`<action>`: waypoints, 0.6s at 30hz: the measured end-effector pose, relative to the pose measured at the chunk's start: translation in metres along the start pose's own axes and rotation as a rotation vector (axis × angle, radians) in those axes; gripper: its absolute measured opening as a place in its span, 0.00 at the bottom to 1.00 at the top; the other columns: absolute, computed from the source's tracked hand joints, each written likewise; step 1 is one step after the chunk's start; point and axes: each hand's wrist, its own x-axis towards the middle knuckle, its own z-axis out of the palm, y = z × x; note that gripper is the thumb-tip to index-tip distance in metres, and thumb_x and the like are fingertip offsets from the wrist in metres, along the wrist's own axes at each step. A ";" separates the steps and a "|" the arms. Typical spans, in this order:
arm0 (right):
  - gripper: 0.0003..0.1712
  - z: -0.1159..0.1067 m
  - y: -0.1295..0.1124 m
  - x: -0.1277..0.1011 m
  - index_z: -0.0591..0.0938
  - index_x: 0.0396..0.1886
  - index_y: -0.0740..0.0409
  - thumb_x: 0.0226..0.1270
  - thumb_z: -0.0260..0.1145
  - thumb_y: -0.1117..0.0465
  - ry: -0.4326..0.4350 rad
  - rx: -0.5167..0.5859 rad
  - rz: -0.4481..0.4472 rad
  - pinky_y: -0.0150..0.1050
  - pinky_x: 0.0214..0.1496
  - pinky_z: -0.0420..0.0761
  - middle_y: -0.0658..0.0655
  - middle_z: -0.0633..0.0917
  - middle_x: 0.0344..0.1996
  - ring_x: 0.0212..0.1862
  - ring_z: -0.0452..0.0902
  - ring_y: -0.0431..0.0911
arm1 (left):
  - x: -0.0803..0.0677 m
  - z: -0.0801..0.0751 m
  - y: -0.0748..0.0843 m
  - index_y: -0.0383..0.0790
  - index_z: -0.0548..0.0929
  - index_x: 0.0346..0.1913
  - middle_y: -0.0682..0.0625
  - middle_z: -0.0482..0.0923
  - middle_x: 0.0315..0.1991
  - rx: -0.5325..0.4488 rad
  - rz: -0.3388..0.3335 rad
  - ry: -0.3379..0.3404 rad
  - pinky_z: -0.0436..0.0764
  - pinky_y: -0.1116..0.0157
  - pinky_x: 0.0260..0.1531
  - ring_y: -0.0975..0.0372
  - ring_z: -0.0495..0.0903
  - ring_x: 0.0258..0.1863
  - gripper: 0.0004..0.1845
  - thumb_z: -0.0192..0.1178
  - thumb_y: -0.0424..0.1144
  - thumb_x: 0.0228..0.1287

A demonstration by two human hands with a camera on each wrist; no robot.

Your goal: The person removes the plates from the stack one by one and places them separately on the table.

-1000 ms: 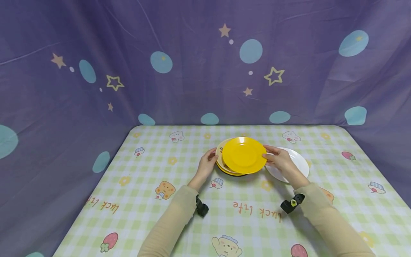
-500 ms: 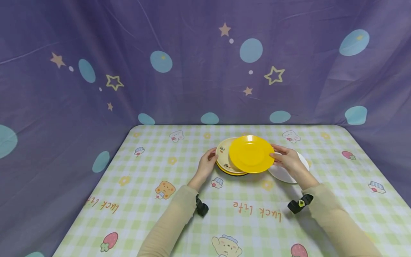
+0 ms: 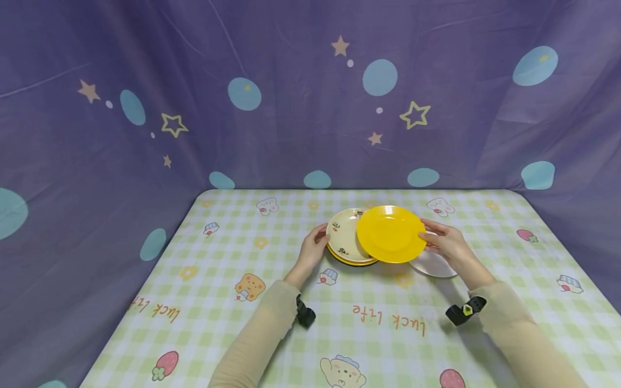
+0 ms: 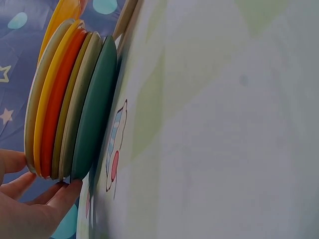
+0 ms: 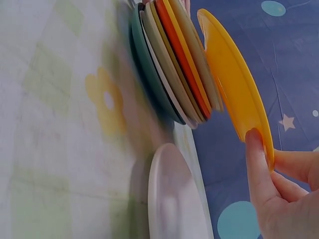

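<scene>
My right hand (image 3: 451, 245) pinches the right rim of a yellow plate (image 3: 391, 234), thumb on the upper face and fingers beneath. This plate is raised over the right part of a stack of plates, overlapping it in the head view. On top of the stack lies a cream plate (image 3: 346, 240) with small printed pictures. Below it the left wrist view shows yellow, red-orange (image 4: 57, 104), olive and pale rims, with a dark green plate (image 4: 94, 109) lowest. My left hand (image 3: 312, 250) holds the stack's left side, thumb at the top rim, fingers along the lower edges.
A white plate (image 3: 434, 265) lies on the table right of the stack, partly hidden under my right hand. The checked tablecloth (image 3: 378, 355) has printed cartoons. A purple curtain (image 3: 301, 134) hangs behind the table's far edge.
My right hand has moved right with the yellow plate, which slid off more of the cream plate and now covers part of the white one. My left hand has stayed at the stack.
</scene>
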 end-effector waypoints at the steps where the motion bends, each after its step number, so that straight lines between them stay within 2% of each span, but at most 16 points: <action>1: 0.36 -0.001 0.000 -0.001 0.57 0.65 0.63 0.59 0.61 0.64 -0.001 0.003 0.001 0.29 0.34 0.80 0.42 0.75 0.36 0.29 0.77 0.35 | 0.000 0.000 0.000 0.39 0.68 0.59 0.42 0.71 0.53 -0.001 -0.004 0.000 0.74 0.66 0.49 0.54 0.71 0.51 0.21 0.49 0.33 0.63; 9: 0.38 -0.014 -0.002 -0.007 0.55 0.66 0.63 0.58 0.62 0.62 0.002 -0.010 0.008 0.29 0.35 0.80 0.38 0.75 0.34 0.29 0.78 0.34 | 0.000 -0.001 -0.001 0.38 0.69 0.59 0.42 0.72 0.52 0.027 0.027 0.008 0.72 0.64 0.51 0.54 0.71 0.51 0.20 0.49 0.34 0.63; 16: 0.39 -0.025 -0.003 -0.011 0.54 0.67 0.62 0.59 0.61 0.62 0.005 -0.003 0.018 0.29 0.35 0.80 0.36 0.76 0.32 0.30 0.78 0.34 | 0.000 0.000 -0.002 0.38 0.69 0.59 0.42 0.71 0.52 0.012 0.023 -0.001 0.72 0.64 0.52 0.54 0.70 0.52 0.20 0.49 0.34 0.64; 18: 0.39 -0.029 -0.002 -0.012 0.54 0.67 0.61 0.58 0.61 0.62 0.006 0.006 0.023 0.29 0.35 0.80 0.36 0.76 0.32 0.30 0.78 0.34 | -0.003 -0.001 0.003 0.36 0.68 0.59 0.40 0.71 0.52 0.012 0.033 -0.008 0.73 0.63 0.51 0.53 0.70 0.52 0.20 0.48 0.33 0.64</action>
